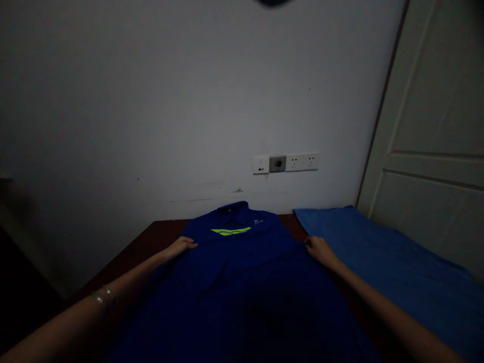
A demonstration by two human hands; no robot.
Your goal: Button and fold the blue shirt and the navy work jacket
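A dark blue shirt with a collar and a yellow-green stripe across the chest lies spread on a dark wooden table. My left hand rests at the shirt's left shoulder edge, fingers curled onto the fabric. My right hand sits at the right shoulder edge, fingers pinched on the cloth. A bracelet circles my left wrist.
A lighter blue garment lies flat to the right of the shirt. The table stands against a white wall with a row of sockets. A white door is at the right. The room is dim.
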